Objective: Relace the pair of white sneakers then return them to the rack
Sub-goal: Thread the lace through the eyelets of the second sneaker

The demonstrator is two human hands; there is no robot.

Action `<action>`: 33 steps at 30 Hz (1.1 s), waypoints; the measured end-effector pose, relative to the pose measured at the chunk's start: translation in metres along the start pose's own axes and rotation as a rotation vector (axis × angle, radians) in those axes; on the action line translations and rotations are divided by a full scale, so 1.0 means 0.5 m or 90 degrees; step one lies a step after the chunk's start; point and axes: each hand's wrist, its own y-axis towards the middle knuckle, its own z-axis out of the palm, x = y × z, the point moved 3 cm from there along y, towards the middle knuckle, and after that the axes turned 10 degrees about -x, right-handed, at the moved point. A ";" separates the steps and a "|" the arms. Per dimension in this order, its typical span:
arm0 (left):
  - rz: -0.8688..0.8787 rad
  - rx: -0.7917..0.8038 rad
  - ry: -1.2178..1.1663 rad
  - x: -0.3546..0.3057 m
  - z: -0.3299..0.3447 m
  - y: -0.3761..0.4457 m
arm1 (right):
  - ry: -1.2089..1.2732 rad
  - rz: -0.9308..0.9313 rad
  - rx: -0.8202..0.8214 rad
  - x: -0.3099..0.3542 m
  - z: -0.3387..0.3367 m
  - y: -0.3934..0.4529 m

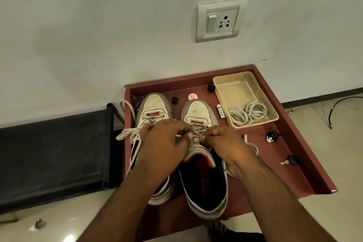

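White lace (pixel 196 137) is pinched between your left hand (pixel 164 143) and right hand (pixel 225 143), just above the right sneaker (pixel 198 112) tongue, likely for tension. Left sneaker (pixel 153 106) sits beside your left knuckles, both inside the red tray (pixel 294 153).

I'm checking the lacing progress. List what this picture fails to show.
- Head view: upper eyelets of the right sneaker, covered by the left hand and right hand.
- Left sneaker: heel hidden under the left forearm.
- Black rack: cut off by the left edge.
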 end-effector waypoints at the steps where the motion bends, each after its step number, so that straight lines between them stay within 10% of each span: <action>1: -0.013 -0.010 0.062 -0.005 0.003 0.000 | 0.018 0.016 0.010 0.000 0.002 -0.002; 10: -0.072 0.120 0.250 -0.016 0.031 0.011 | 0.113 0.071 0.050 -0.004 0.005 -0.004; 20: -0.086 0.032 0.242 -0.015 0.040 0.004 | 0.012 -0.040 0.040 0.014 -0.006 -0.012; 27: -0.089 -0.098 0.070 -0.012 0.014 0.014 | -0.136 -0.278 -0.028 0.047 -0.020 -0.017; 33: -0.145 -0.152 -0.161 -0.027 -0.025 0.032 | 0.178 -0.252 0.061 0.085 -0.012 -0.043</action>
